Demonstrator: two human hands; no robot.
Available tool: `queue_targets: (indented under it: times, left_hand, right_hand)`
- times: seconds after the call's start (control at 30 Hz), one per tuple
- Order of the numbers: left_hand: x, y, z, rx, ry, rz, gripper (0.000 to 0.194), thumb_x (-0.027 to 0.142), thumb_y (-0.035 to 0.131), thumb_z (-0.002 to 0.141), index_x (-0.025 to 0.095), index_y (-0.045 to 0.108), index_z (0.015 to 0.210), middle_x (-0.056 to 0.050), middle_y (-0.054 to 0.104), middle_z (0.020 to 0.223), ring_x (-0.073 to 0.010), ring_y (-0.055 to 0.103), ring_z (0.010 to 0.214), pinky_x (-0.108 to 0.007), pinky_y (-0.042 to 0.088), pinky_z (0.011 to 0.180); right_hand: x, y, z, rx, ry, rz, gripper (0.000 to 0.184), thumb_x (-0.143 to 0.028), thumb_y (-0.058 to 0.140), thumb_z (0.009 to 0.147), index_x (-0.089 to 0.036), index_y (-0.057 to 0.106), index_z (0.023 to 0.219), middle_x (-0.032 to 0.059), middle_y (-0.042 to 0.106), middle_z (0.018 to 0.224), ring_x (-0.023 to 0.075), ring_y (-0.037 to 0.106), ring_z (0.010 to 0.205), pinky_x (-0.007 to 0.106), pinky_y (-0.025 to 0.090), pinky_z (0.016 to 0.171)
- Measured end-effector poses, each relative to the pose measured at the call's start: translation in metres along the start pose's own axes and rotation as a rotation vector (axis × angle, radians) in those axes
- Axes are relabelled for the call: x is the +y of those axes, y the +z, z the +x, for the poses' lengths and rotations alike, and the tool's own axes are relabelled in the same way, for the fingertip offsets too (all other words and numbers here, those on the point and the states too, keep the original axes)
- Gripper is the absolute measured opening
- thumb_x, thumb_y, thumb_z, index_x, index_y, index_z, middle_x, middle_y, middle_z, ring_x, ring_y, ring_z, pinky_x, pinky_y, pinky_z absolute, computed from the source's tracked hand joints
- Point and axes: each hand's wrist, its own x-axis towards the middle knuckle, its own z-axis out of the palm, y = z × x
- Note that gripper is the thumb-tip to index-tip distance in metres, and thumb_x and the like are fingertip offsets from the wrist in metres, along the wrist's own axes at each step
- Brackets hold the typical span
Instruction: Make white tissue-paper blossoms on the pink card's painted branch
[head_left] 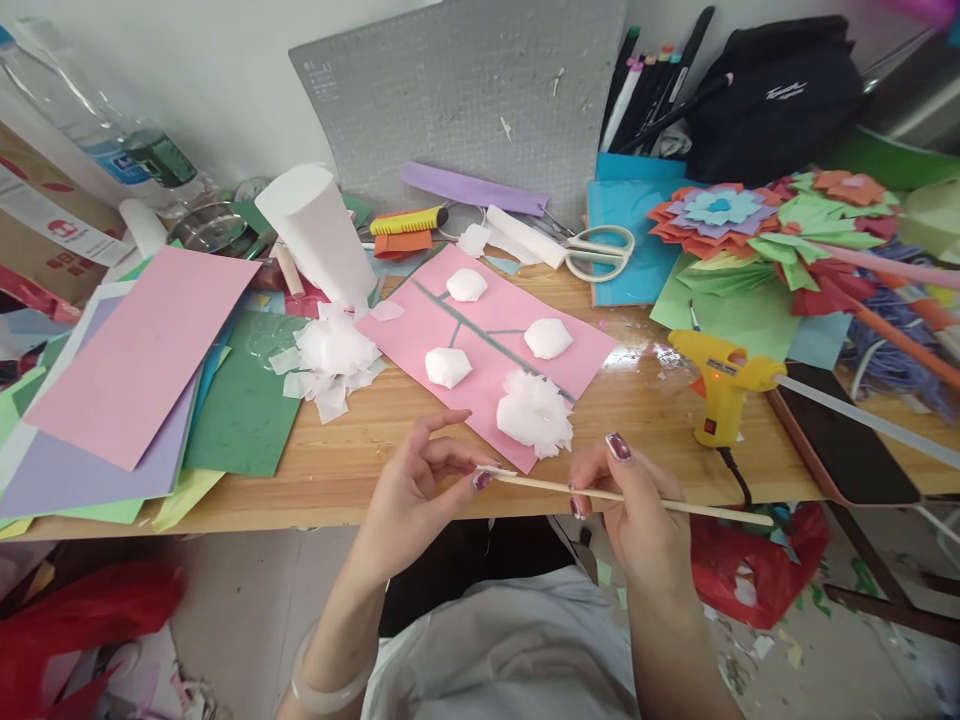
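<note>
My right hand (630,495) grips a thin wooden stick (705,511) that slants across in front of me. At the stick's left end, my left hand (420,490) pinches a small white paper piece (496,470) against the tip. Just beyond my hands lies a pink sheet (487,420) with a grey-green branch (480,335) on it. White padded shapes (548,339) sit along the branch, and a ruffled white paper flower (534,412) is near the sheet's front corner. Left of the sheet is a pile of white paper petals (334,350).
A yellow glue gun (716,385) stands at the right, beside a phone (844,435). Scissors (600,253), a yellow cutter (409,220) and a white paper roll (319,235) lie behind the sheet. Coloured papers (142,360) are stacked left; paper flowers (780,225) are back right.
</note>
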Motion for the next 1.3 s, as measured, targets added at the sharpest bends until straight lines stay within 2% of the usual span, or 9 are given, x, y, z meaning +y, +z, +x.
queue_targets:
  times: [0.1,0.27,0.33,0.47,0.6,0.77,1.03,1.2,1.3]
  left_hand:
    - [-0.001,0.002,0.002,0.096,0.022,0.041,0.045,0.025,0.076,0.082,0.021,0.056,0.122,-0.002,0.074,0.084,-0.0172,0.072,0.083,-0.031,0.057,0.083]
    - [0.004,0.011,0.011,0.220,0.108,0.132,0.039,0.024,0.078,0.080,0.020,0.062,0.116,-0.002,0.074,0.084,-0.0155,0.073,0.083,-0.030,0.059,0.087]
    - [0.009,0.016,0.017,0.238,0.152,0.180,0.037,0.023,0.078,0.080,0.020,0.063,0.114,-0.001,0.074,0.085,-0.0144,0.072,0.083,-0.029,0.059,0.087]
    - [0.019,0.022,0.033,0.215,0.213,0.300,0.038,0.023,0.078,0.078,0.019,0.065,0.113,-0.003,0.072,0.090,-0.0146,0.072,0.083,-0.028,0.060,0.083]
    - [0.019,0.026,0.051,0.122,0.189,0.371,0.035,0.021,0.075,0.080,0.020,0.065,0.114,-0.003,0.072,0.089,-0.0162,0.072,0.085,-0.029,0.059,0.083]
    - [0.018,0.033,0.068,0.046,0.103,0.473,0.044,0.019,0.074,0.078,0.022,0.062,0.121,-0.002,0.074,0.086,-0.0189,0.072,0.086,-0.032,0.056,0.082]
    - [0.024,0.039,0.085,-0.011,0.171,0.709,0.050,0.021,0.071,0.078,0.023,0.057,0.126,0.000,0.074,0.083,-0.0191,0.070,0.080,-0.035,0.050,0.083]
    - [0.025,0.041,0.088,-0.051,0.176,0.773,0.052,0.016,0.068,0.078,0.022,0.055,0.128,0.001,0.075,0.083,-0.0185,0.071,0.083,-0.032,0.049,0.082]
    - [0.025,0.041,0.088,-0.066,0.188,0.787,0.053,0.016,0.066,0.079,0.023,0.054,0.130,0.001,0.075,0.085,-0.0181,0.070,0.084,-0.031,0.048,0.082]
  right_hand:
    - [-0.003,-0.002,-0.001,0.030,-0.019,0.011,0.050,-0.050,0.052,0.094,-0.019,0.064,0.056,0.0003,0.055,0.046,0.0124,0.052,0.044,0.027,0.042,0.045]
    - [-0.004,-0.011,0.005,0.373,-0.161,0.017,0.050,-0.046,0.054,0.094,-0.020,0.060,0.051,-0.0008,0.050,0.042,0.0115,0.049,0.042,0.027,0.038,0.043]
    - [-0.003,-0.014,0.013,0.437,-0.181,-0.068,0.051,-0.048,0.054,0.094,-0.020,0.061,0.052,-0.0009,0.051,0.042,0.0112,0.049,0.041,0.027,0.037,0.043]
    - [0.002,-0.015,0.028,0.389,-0.161,-0.169,0.054,-0.054,0.049,0.096,-0.020,0.061,0.056,-0.0012,0.053,0.045,0.0110,0.050,0.043,0.026,0.039,0.046]
    - [0.006,-0.013,0.034,0.367,-0.176,-0.208,0.053,-0.054,0.048,0.097,-0.020,0.062,0.059,-0.0015,0.054,0.047,0.0110,0.053,0.046,0.026,0.041,0.049]
    - [0.008,-0.015,0.034,0.410,-0.191,-0.235,0.051,-0.052,0.048,0.097,-0.020,0.062,0.060,-0.0014,0.055,0.048,0.0115,0.054,0.047,0.027,0.041,0.051]
    - [0.008,-0.019,0.033,0.475,-0.190,-0.217,0.052,-0.053,0.048,0.097,-0.021,0.063,0.058,-0.0014,0.054,0.047,0.0124,0.052,0.044,0.030,0.041,0.050]
    - [-0.006,-0.019,0.028,0.619,-0.332,-0.086,0.057,-0.049,0.045,0.098,-0.025,0.061,0.050,-0.0014,0.048,0.039,0.0139,0.049,0.040,0.032,0.034,0.045]
    - [-0.014,-0.017,0.028,0.507,-0.366,-0.179,0.059,-0.049,0.042,0.099,-0.025,0.060,0.048,-0.0010,0.050,0.039,0.0137,0.051,0.041,0.032,0.035,0.046]
